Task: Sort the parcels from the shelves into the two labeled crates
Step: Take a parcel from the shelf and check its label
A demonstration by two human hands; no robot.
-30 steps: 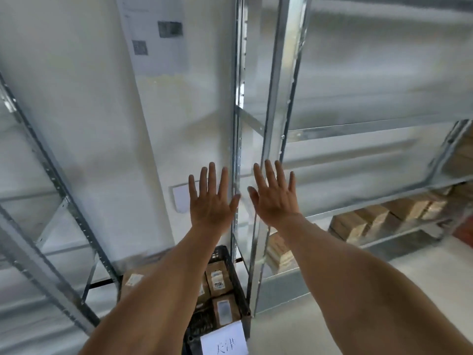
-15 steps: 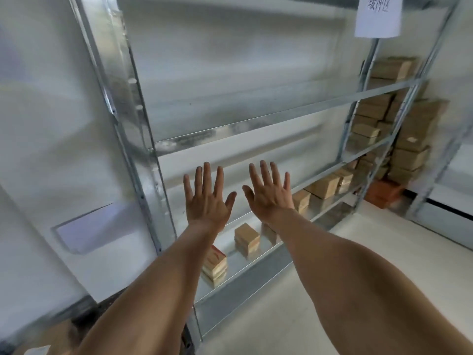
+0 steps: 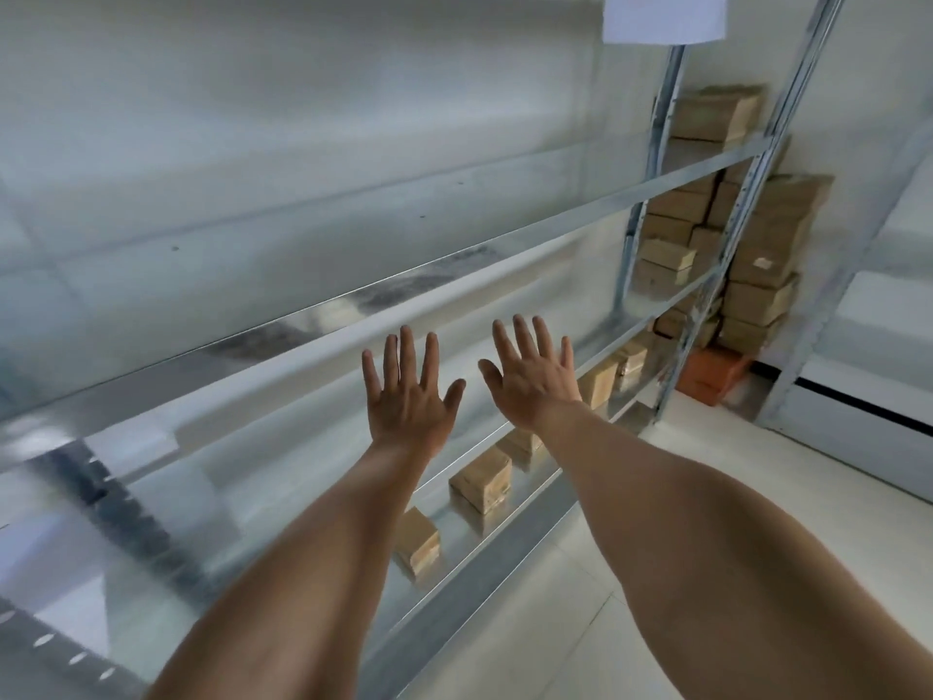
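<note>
Across the whole view from 8 o'clock to 2 o'clock runs a metal shelf rack point(image 3: 505, 255), its steel shelves slanting up toward the right and much of it blurred. White floor point(image 3: 707, 522) fills the area from 3 to 5 o'clock. Toward 2 o'clock, past the rack's upright posts, a tall stack of cardboard boxes point(image 3: 772, 255) stands against the wall, with more boxes on the shelves just beside it and an orange crate point(image 3: 712, 373) on the floor at its foot. At 1 o'clock, on the top edge, hangs a white paper sign point(image 3: 664, 15); its writing cannot be read.

Two bare forearms reach in from 6 and 4 o'clock. The left hand point(image 3: 406, 396) is held up at the centre, back toward the camera, fingers straight and spread wide, holding nothing. The right hand point(image 3: 530, 378) is just beside it, at its 3 o'clock, also spread wide and holding nothing. The two thumbs point toward each other but stay apart.

Parcels lie in a row on the lowest shelf, below the hands. One brown parcel point(image 3: 482, 479) sits at 6 o'clock from the right hand, between the two forearms. A second parcel point(image 3: 418, 540) lies near it, at its 7 o'clock, partly behind the left forearm. Smaller parcels point(image 3: 598, 381) continue along the shelf toward 2 o'clock, past the right wrist.
</note>
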